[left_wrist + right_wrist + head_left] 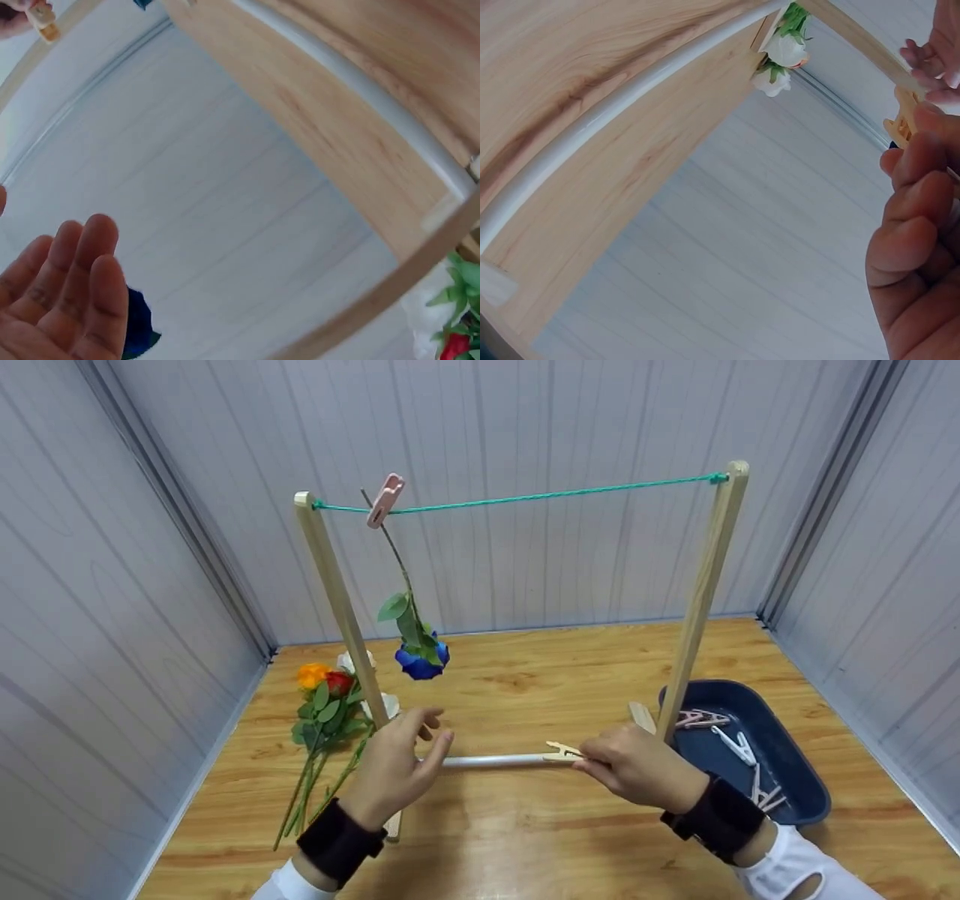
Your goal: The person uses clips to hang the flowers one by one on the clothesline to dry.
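Note:
My right hand (637, 765) pinches a pale yellow clothespin (561, 752) in front of the frame's white lower bar; the right wrist view also shows this clothespin (904, 116) at the fingertips. My left hand (405, 765) holds nothing, its fingers loosely bent, near the foot of the left wooden post. Above it a blue rose (422, 658) hangs head down from the green cord (555, 496), its stem held by a pink clothespin (385, 501). Left of the left post lie several roses on the table, among them an orange rose (313, 675) and a red rose (339, 682).
Two wooden posts, a left post (334, 577) and a right post (703, 600), carry the cord. A white bar (491, 761) joins them low down. At the right, a dark blue tray (814, 787) contains pink and white clothespins (735, 746). Panel walls enclose the table.

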A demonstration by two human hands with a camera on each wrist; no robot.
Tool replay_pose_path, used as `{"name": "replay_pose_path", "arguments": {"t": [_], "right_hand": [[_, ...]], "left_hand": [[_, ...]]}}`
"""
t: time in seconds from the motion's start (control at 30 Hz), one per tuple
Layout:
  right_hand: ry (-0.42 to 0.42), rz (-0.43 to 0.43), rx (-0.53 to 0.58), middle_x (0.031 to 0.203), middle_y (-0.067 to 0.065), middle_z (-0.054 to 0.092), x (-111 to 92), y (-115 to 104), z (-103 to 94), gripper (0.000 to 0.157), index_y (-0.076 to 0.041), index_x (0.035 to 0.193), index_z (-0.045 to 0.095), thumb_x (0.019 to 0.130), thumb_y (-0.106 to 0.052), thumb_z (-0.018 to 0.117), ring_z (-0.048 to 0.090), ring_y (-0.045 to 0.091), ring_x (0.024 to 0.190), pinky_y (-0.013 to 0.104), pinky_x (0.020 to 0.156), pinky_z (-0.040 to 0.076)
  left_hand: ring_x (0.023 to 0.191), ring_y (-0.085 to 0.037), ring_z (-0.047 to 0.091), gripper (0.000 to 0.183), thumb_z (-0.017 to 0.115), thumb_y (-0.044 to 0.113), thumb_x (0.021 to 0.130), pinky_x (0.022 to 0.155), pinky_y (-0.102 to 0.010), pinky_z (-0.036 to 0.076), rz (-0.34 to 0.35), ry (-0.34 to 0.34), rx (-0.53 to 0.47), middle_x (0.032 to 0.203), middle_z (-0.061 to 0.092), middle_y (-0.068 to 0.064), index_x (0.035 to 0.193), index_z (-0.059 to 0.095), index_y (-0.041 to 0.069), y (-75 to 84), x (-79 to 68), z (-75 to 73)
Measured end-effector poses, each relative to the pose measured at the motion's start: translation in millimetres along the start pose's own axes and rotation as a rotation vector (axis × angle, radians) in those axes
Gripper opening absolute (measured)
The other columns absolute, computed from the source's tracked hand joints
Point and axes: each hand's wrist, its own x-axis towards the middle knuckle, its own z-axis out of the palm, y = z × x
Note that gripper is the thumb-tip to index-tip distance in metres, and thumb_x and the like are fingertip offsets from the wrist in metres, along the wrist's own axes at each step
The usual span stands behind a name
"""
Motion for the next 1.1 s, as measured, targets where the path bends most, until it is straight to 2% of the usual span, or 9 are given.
{"name": "replay_pose_path", "arguments": {"t": [0.17, 0.27, 0.5, 0.63, 0.7, 0.77, 0.93, 1.0, 1.1], "right_hand": [[-0.008, 0.004, 0.004, 0.062, -0.007, 0.043, -2, 0, 1.0, 0.035, -0.015, 0.075, 0.054, 0.090, -0.003, 0.084, 0.033, -0.005, 0.059, 0.010, 0.056, 0.026], [-0.012, -0.001, 0.007, 0.062, -0.006, 0.046, -2, 1, 1.3, 0.034, -0.015, 0.075, 0.056, 0.088, -0.001, 0.084, 0.033, -0.005, 0.059, 0.010, 0.055, 0.028], [-0.024, 0.006, 0.022, 0.061, -0.006, 0.046, -1, 0, -0.7, 0.035, -0.014, 0.074, 0.056, 0.088, 0.000, 0.084, 0.033, -0.006, 0.059, 0.009, 0.054, 0.027], [-0.026, 0.015, 0.020, 0.061, -0.007, 0.046, -1, -1, -1.2, 0.034, -0.015, 0.074, 0.056, 0.090, -0.001, 0.084, 0.033, -0.006, 0.060, 0.009, 0.055, 0.027], [-0.024, 0.015, 0.021, 0.061, -0.007, 0.048, -2, -2, -1.2, 0.033, -0.015, 0.074, 0.057, 0.091, -0.002, 0.083, 0.033, -0.006, 0.060, 0.009, 0.055, 0.028], [-0.023, 0.016, 0.023, 0.062, -0.007, 0.049, -3, -1, -0.8, 0.031, -0.015, 0.075, 0.059, 0.092, -0.003, 0.082, 0.034, -0.006, 0.061, 0.010, 0.055, 0.029], [-0.033, 0.012, 0.031, 0.062, -0.006, 0.049, -4, -2, -0.2, 0.031, -0.016, 0.076, 0.058, 0.093, -0.004, 0.082, 0.033, -0.007, 0.061, 0.010, 0.055, 0.028], [-0.041, 0.012, 0.037, 0.063, -0.006, 0.049, -5, -2, 0.0, 0.032, -0.016, 0.076, 0.058, 0.093, -0.004, 0.082, 0.032, -0.007, 0.061, 0.010, 0.055, 0.028], [-0.051, 0.018, 0.044, 0.063, -0.006, 0.048, -6, -2, -0.2, 0.032, -0.016, 0.077, 0.057, 0.094, -0.005, 0.082, 0.031, -0.007, 0.061, 0.009, 0.055, 0.027]], "left_hand": [[0.082, -0.022, 0.072, 0.023, 0.074, 0.009, 0.101, 0.069, -0.035, 0.060, 0.030, 0.148, 0.000, 0.098, 0.075, -0.011, 0.122, 0.071, -0.001, -11.0, -4.5, -8.3], [0.076, -0.017, 0.069, 0.019, 0.071, 0.003, 0.101, 0.065, -0.031, 0.059, 0.010, 0.246, -0.022, 0.093, 0.074, -0.009, 0.118, 0.070, -0.003, -20.2, -6.6, -15.0], [0.067, -0.006, 0.048, 0.013, 0.055, 0.002, 0.106, 0.062, -0.018, 0.041, -0.136, 0.475, -0.104, 0.079, 0.059, -0.005, 0.110, 0.065, -0.005, -50.1, -6.7, -33.7], [0.071, -0.016, 0.052, 0.025, 0.047, 0.009, 0.112, 0.068, -0.027, 0.041, -0.273, 0.490, -0.067, 0.083, 0.061, -0.014, 0.115, 0.066, -0.007, -70.5, -8.6, -39.4], [0.076, -0.024, 0.056, 0.033, 0.042, 0.015, 0.115, 0.073, -0.033, 0.043, -0.355, 0.436, -0.039, 0.088, 0.064, -0.019, 0.116, 0.067, -0.006, -81.9, -9.8, -41.8], [0.079, -0.032, 0.056, 0.040, 0.035, 0.020, 0.117, 0.074, -0.039, 0.042, -0.440, 0.325, -0.004, 0.090, 0.061, -0.023, 0.111, 0.065, -0.006, -94.2, -11.2, -44.4], [0.109, -0.055, 0.063, 0.054, 0.028, 0.030, 0.119, 0.093, -0.061, 0.053, -0.646, -0.065, 0.106, 0.123, 0.061, -0.039, 0.131, 0.060, -0.012, -121.6, -19.3, -50.3], [0.126, -0.059, 0.059, 0.057, 0.030, 0.028, 0.118, 0.105, -0.069, 0.049, -0.694, -0.181, 0.157, 0.142, 0.056, -0.042, 0.145, 0.053, -0.016, -130.9, -23.8, -51.5], [0.121, -0.061, 0.061, 0.053, 0.034, 0.022, 0.114, 0.103, -0.070, 0.051, -0.732, -0.286, 0.216, 0.137, 0.058, -0.045, 0.138, 0.055, -0.019, -143.6, -30.3, -52.3]]}}
